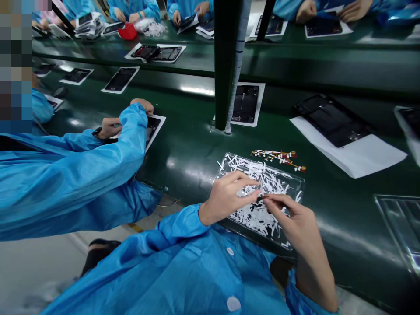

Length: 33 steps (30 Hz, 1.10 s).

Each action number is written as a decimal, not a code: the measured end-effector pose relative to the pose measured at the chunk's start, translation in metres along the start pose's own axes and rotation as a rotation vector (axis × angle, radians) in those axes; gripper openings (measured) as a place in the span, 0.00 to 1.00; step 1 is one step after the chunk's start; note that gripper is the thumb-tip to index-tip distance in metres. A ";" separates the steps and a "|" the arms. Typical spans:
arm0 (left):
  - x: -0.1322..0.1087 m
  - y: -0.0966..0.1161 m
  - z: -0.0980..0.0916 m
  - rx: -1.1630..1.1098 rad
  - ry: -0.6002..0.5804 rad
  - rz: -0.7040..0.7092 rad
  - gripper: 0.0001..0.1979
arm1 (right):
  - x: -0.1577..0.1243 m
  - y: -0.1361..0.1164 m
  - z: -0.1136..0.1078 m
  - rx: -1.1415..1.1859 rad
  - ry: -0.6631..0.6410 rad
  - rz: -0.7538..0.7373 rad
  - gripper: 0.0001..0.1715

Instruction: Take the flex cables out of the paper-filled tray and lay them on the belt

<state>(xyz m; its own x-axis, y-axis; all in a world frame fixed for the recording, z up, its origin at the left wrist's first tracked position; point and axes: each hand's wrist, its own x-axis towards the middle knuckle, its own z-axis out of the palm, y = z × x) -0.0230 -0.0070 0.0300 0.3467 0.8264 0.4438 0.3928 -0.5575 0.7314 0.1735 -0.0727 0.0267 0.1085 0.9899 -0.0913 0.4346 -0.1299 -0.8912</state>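
Note:
My left hand (229, 194) and my right hand (292, 216) meet over a clear plastic tray (297, 186) heaped with small white strips (262, 179). Both hands pinch together at one point above the strips; what they hold there is too small to name. The tray rests on the near edge of the dark green belt (190, 157). Just beyond the tray lies a short row of small white and orange-red parts (278, 157).
A co-worker in a blue coat (82, 175) leans over a dark panel at my left. Dark panels on white sheets (331, 122) lie along the belt. A green post (225, 65) stands behind the tray. Another clear tray (400, 223) sits at right. More people work at the far side.

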 end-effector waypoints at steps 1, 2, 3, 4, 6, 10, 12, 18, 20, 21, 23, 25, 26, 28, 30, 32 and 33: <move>-0.003 0.003 0.001 0.021 -0.046 0.042 0.09 | 0.000 0.000 0.000 0.010 -0.001 -0.016 0.15; -0.006 0.006 0.003 0.039 -0.082 0.072 0.09 | -0.001 -0.001 0.000 0.018 -0.003 -0.031 0.14; -0.008 0.008 0.004 0.054 -0.108 0.087 0.09 | -0.002 -0.002 0.000 0.021 -0.007 -0.046 0.14; -0.009 0.009 0.005 0.063 -0.126 0.088 0.09 | -0.002 -0.003 0.000 0.018 -0.011 -0.060 0.13; -0.010 0.009 0.006 0.078 -0.152 0.073 0.09 | -0.003 -0.004 0.001 -0.004 -0.018 -0.083 0.12; -0.009 0.009 0.009 0.146 -0.198 0.034 0.10 | -0.003 -0.006 0.004 -0.063 -0.029 -0.107 0.12; -0.009 0.006 0.012 0.168 -0.205 0.019 0.09 | -0.004 -0.007 0.002 -0.085 -0.033 -0.106 0.13; -0.010 -0.022 0.018 0.249 -0.288 -0.089 0.05 | -0.017 -0.006 -0.039 -0.065 -0.003 -0.030 0.15; -0.010 -0.029 0.018 0.264 -0.295 -0.091 0.05 | -0.021 -0.006 -0.054 -0.081 -0.028 -0.016 0.19; -0.009 -0.028 0.017 0.258 -0.295 -0.083 0.07 | -0.022 -0.006 -0.058 -0.105 -0.032 -0.019 0.23; -0.005 -0.020 0.013 0.158 -0.299 -0.072 0.12 | -0.021 -0.009 -0.061 -0.170 -0.020 -0.044 0.30; 0.000 -0.005 0.008 -0.074 -0.339 -0.070 0.15 | -0.016 -0.015 -0.055 -0.227 -0.025 -0.090 0.35; 0.002 0.002 0.007 -0.204 -0.368 -0.074 0.14 | -0.014 -0.018 -0.051 -0.248 -0.045 -0.121 0.36; 0.007 0.013 0.007 -0.387 -0.417 -0.095 0.10 | -0.009 -0.025 -0.042 -0.277 -0.097 -0.183 0.36; 0.008 0.015 0.009 -0.447 -0.410 -0.156 0.06 | -0.005 -0.030 -0.036 -0.306 -0.116 -0.239 0.33; 0.006 0.012 0.012 -0.456 -0.367 -0.231 0.03 | -0.004 -0.034 -0.032 -0.340 -0.088 -0.296 0.29; 0.005 0.010 0.013 -0.455 -0.349 -0.263 0.04 | -0.004 -0.035 -0.031 -0.357 -0.076 -0.326 0.27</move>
<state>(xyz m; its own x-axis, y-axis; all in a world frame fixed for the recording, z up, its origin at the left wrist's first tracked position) -0.0060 -0.0092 0.0327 0.5757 0.8137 0.0798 0.1276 -0.1859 0.9743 0.1857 -0.0743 0.0721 -0.1435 0.9820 0.1231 0.7158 0.1889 -0.6723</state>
